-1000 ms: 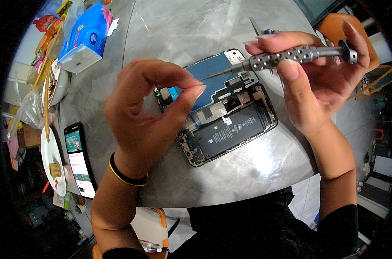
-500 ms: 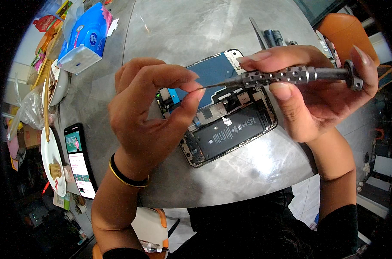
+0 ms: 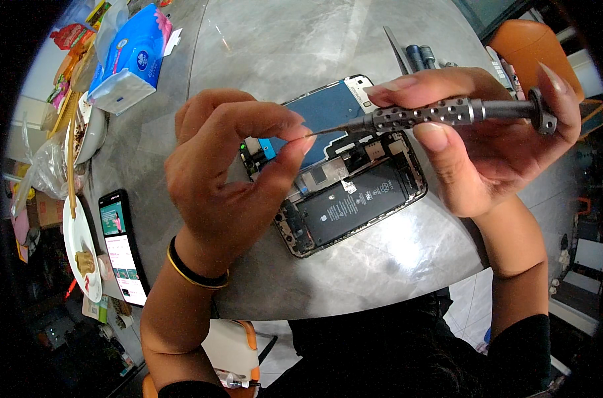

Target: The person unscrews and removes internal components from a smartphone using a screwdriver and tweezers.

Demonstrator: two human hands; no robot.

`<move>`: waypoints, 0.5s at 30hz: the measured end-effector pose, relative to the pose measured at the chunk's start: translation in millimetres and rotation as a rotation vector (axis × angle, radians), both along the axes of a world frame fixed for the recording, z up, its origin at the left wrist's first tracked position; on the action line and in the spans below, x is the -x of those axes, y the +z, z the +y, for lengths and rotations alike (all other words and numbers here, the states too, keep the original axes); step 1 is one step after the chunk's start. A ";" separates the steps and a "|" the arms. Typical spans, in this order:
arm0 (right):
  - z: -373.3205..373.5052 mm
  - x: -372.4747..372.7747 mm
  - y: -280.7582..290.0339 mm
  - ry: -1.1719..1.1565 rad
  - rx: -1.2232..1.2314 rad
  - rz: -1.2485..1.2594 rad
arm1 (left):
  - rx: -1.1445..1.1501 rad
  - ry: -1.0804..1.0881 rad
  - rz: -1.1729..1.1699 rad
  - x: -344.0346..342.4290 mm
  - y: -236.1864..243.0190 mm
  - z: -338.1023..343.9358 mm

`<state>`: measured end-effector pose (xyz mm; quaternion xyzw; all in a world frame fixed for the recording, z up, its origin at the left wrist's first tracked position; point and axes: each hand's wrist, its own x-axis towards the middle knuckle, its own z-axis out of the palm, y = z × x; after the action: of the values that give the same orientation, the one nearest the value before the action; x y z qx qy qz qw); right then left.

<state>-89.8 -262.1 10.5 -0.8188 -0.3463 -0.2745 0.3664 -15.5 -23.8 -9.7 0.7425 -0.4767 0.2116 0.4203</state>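
Observation:
My right hand [image 3: 474,176] grips a dark metal screwdriver [image 3: 424,116] with a dimpled handle, held almost level, its round end cap near my raised fingers. The thin shaft points left. At its tip the thumb and forefinger of my left hand [image 3: 228,162] are pinched together; anything tiny between them is hidden. Below both hands lies an opened smartphone [image 3: 361,205] with its black battery and inner parts bare. Against its far side rests the detached screen panel [image 3: 321,106], blue-grey backing up, partly covered by my hands.
Beyond my right hand lie tweezers [image 3: 396,52] and dark cylindrical tools [image 3: 417,58]. A lit phone [image 3: 122,252], a white plate [image 3: 72,222] with food scraps, a bowl [image 3: 94,136] and a blue tissue pack [image 3: 132,63] line the left side. An orange chair [image 3: 537,56] stands far right.
Almost nothing differs. The screwdriver and my right hand have shifted very slightly, while its tip stays at my left fingertips.

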 end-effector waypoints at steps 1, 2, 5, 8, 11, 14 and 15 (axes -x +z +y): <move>0.2 -0.3 -0.2 0.000 0.000 -0.001 | 0.001 0.003 0.015 0.3 0.0 0.1; 0.0 -0.2 -0.5 -0.002 -0.003 0.000 | 0.003 0.007 0.030 0.9 0.2 0.3; -0.5 0.2 -1.2 -0.007 -0.012 -0.002 | -0.009 0.017 0.035 1.3 0.9 1.1; -1.0 0.0 -1.2 -0.012 -0.026 -0.008 | -0.021 0.019 0.047 1.8 2.2 2.5; -2.5 3.5 1.3 -0.050 -0.015 -0.003 | -0.015 0.014 0.105 3.7 2.4 3.2; -3.8 2.2 -4.1 -0.037 -0.090 -0.055 | 0.005 -0.017 0.142 3.5 2.7 2.7; -2.7 -5.0 -17.3 0.015 -0.181 -0.114 | 0.013 -0.033 0.149 2.8 2.1 2.5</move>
<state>-84.8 -264.8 -6.8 -0.7629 -0.3465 -0.3482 0.4204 -18.2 -21.3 -7.6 0.7457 -0.4548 0.1517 0.4627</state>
